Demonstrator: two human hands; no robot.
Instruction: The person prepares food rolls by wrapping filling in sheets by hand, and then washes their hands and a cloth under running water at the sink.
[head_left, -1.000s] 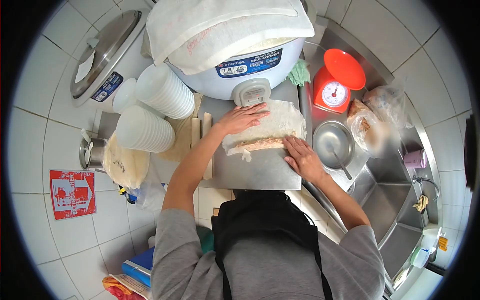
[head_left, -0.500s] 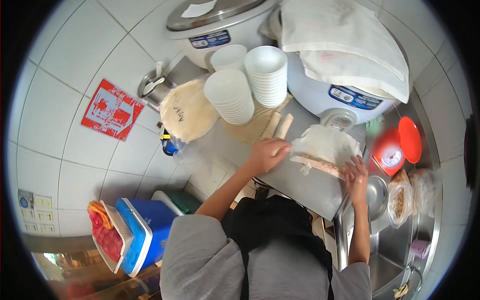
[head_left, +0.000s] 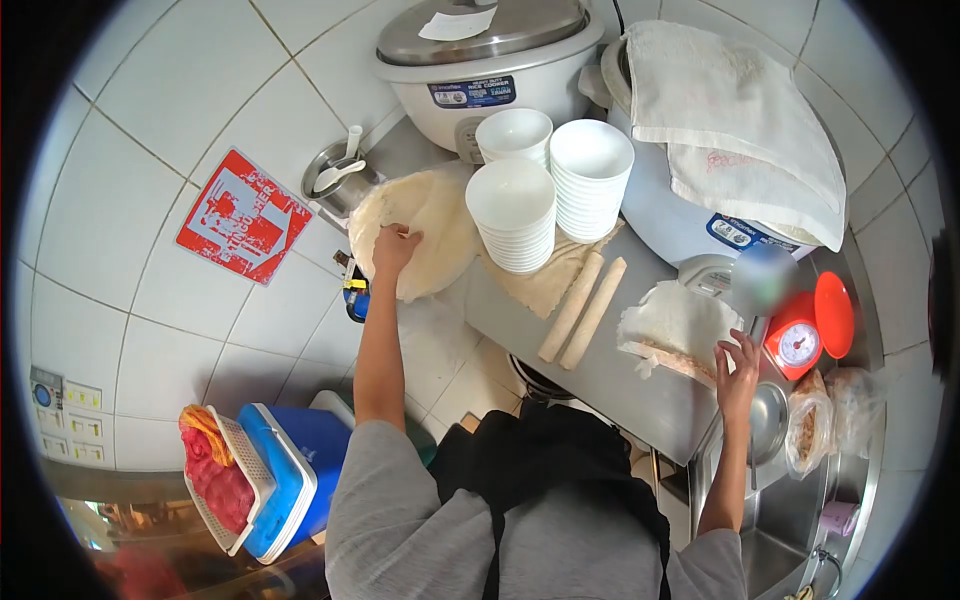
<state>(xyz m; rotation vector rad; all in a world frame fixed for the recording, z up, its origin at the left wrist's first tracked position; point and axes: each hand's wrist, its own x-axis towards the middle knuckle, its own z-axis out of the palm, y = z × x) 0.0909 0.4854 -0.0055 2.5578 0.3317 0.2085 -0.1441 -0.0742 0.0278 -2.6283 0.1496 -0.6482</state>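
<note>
Steel counter (head_left: 635, 405) under most of it. Plastic-wrapped stack (head_left: 445, 250) sits under my left hand (head_left: 395, 250), sheet (head_left: 685, 312) well off to my right. Filling strip (head_left: 682, 362) slants toward my right hand (head_left: 737, 375), way nearer. Left fingers curled nearly closed, can't really tell if they've got anything. Right half open, holding nothing. Left's shifted from beside rolls (head_left: 593, 312) to stack.

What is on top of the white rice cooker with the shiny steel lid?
A white paper sheet lies on the steel lid. The lid covers the rice cooker, so its inside cannot be seen.
</note>
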